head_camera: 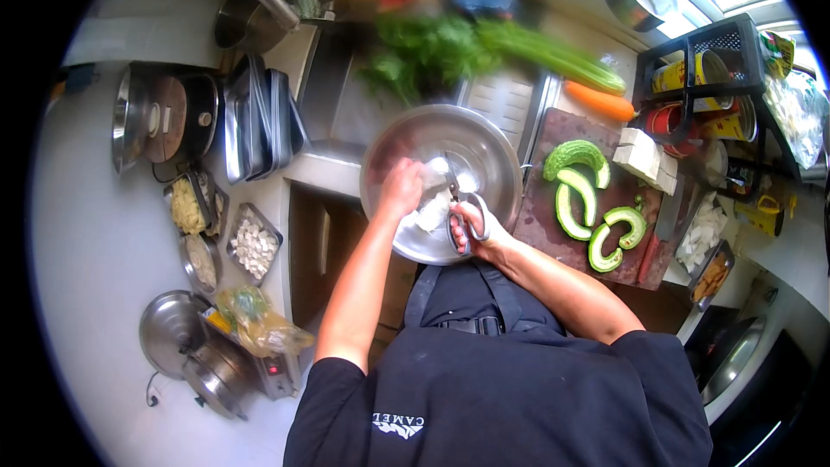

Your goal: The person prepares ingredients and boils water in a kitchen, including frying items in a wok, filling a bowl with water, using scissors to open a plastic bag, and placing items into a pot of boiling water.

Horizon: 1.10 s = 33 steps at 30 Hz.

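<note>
A large stainless steel bowl sits before me at the sink. My right hand grips the grey handles of a pair of scissors, blades pointing into the bowl. Over the bowl's left part, my left hand has its fingers closed on a whitish, see-through thing, blurred and too unclear to name. A white clump lies under the scissors, perhaps joined to it. To the right, halved and seeded pieces of bitter melon rest on a brown cutting board.
Leafy celery and a carrot lie beyond the bowl. White blocks and a red-handled knife are on the board. A black rack holds cans at right. Metal trays and a tray of white cubes stand left.
</note>
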Each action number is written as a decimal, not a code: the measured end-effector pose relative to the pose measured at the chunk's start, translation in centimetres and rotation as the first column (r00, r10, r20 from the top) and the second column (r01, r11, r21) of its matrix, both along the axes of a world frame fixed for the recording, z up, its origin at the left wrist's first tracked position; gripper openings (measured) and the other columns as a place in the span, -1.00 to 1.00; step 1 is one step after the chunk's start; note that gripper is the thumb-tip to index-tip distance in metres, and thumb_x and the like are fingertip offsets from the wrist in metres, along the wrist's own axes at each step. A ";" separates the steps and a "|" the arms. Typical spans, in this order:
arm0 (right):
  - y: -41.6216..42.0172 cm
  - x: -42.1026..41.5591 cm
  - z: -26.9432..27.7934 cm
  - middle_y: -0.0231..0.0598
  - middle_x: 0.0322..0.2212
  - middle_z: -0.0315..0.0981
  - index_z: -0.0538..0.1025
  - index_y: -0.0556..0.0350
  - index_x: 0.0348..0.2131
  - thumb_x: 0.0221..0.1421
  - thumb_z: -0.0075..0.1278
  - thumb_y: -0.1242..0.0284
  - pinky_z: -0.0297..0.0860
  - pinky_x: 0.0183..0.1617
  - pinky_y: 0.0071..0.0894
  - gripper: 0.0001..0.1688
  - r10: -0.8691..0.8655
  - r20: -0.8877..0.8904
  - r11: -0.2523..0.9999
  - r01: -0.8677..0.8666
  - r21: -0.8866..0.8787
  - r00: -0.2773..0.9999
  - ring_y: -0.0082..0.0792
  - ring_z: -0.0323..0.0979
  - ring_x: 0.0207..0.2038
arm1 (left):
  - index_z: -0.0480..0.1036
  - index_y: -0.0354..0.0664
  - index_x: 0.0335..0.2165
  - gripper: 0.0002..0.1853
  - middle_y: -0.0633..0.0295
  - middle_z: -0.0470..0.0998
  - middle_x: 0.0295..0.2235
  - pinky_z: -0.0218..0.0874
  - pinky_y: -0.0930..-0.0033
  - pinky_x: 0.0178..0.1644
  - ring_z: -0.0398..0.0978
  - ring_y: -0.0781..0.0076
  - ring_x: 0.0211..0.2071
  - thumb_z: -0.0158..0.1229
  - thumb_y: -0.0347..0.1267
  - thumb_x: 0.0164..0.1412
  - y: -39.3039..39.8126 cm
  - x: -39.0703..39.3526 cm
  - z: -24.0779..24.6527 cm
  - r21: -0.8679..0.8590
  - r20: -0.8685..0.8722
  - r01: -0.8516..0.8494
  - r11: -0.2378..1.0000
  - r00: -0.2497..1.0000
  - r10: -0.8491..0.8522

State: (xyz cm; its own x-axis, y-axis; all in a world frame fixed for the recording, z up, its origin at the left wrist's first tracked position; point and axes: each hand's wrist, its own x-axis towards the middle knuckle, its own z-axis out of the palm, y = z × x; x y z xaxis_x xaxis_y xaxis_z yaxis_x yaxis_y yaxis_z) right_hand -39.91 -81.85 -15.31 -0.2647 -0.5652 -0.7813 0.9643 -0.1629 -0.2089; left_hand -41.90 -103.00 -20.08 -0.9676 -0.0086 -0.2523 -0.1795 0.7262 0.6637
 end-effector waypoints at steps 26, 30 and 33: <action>5.9 -1.5 4.7 -0.23 -0.51 0.52 0.43 0.05 -0.38 0.26 -0.30 -0.10 0.34 -0.52 -0.52 -0.39 0.546 -0.240 0.824 -0.567 -0.023 0.803 -0.46 0.44 -0.60 | 0.25 -0.10 0.09 -0.48 0.24 0.38 -0.27 0.27 0.50 -0.27 0.37 0.58 -0.37 0.10 -0.56 0.15 -1.0 2.1 -0.1 0.640 0.265 -0.379 0.668 0.925 0.270; 5.9 -2.2 5.5 -0.23 -0.53 0.50 0.42 0.06 -0.40 0.24 -0.26 -0.12 0.36 -0.52 -0.49 -0.38 0.516 -0.174 0.837 -0.537 -0.104 0.839 -0.44 0.43 -0.62 | 0.27 -0.16 -0.01 -0.57 0.23 0.37 -0.23 0.27 0.51 -0.28 0.37 0.59 -0.38 0.13 -0.54 0.14 -0.1 1.8 -0.6 0.583 0.150 -0.376 0.721 0.921 0.359; 4.8 -2.3 4.6 -0.27 -0.58 0.45 0.41 0.07 -0.42 0.23 -0.24 -0.12 0.36 -0.53 -0.46 -0.38 0.504 -0.184 0.851 -0.522 -0.058 0.844 -0.46 0.40 -0.63 | 0.28 -0.18 -0.04 -0.62 0.22 0.36 -0.19 0.27 0.53 -0.26 0.36 0.60 -0.39 0.14 -0.51 0.17 0.8 1.7 0.1 0.509 0.138 -0.386 0.769 0.919 0.370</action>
